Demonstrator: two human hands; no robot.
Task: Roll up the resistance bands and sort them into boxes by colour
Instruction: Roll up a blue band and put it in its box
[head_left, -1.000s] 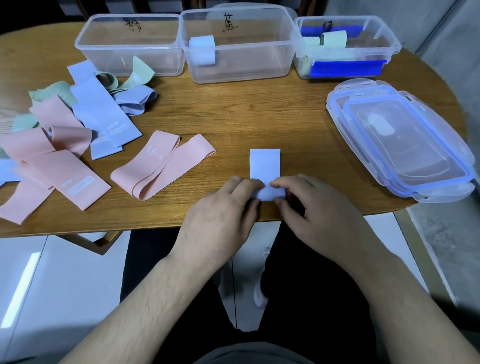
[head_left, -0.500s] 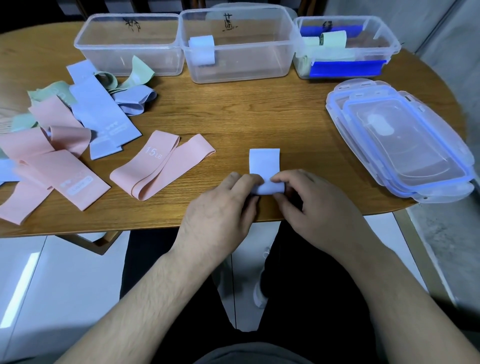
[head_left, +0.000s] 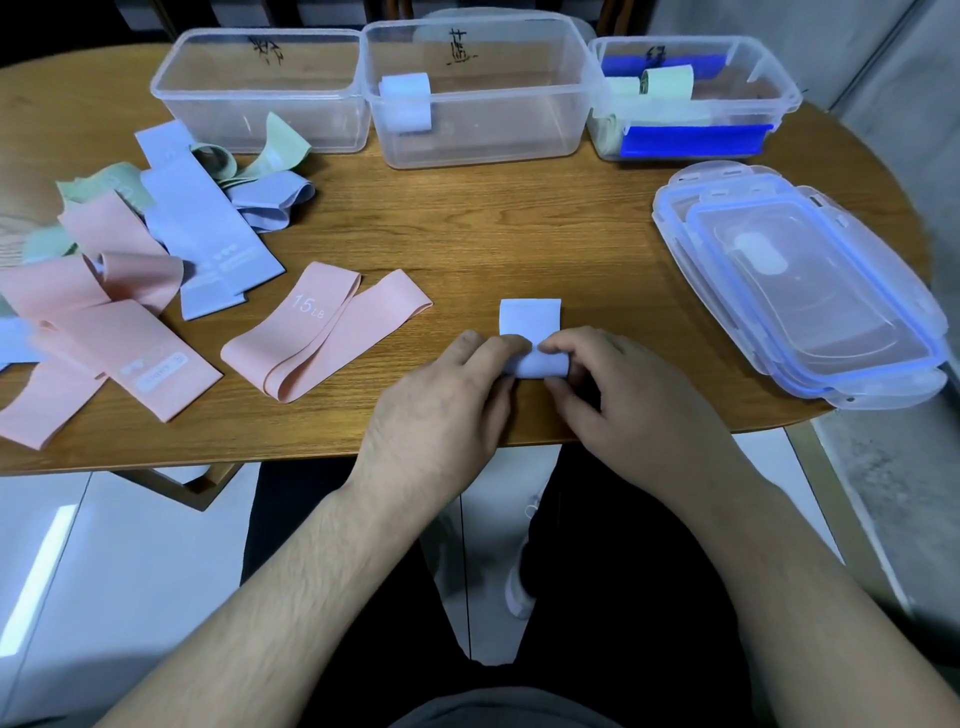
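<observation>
A pale blue resistance band (head_left: 531, 318) lies near the table's front edge, its near end wound into a roll. My left hand (head_left: 447, 400) pinches the roll's left end and my right hand (head_left: 618, 395) pinches its right end. A flat tail of band sticks out beyond my fingers. Three clear boxes stand at the back: the left box (head_left: 260, 88) holds nothing visible, the middle box (head_left: 478, 98) holds one rolled pale blue band (head_left: 406, 101), the right box (head_left: 691, 98) holds green rolls. A pink band marked 15 LB (head_left: 324, 332) lies left of my hands.
A loose heap of pink, pale blue and green bands (head_left: 130, 260) covers the table's left side. Stacked clear lids with blue rims (head_left: 800, 291) sit at the right. The wooden table (head_left: 493, 228) is oval, with its front edge just under my hands.
The roll has grown and crept away from me, so the flat tail of the blue band is shorter. Both hands shifted slightly forward with it.
</observation>
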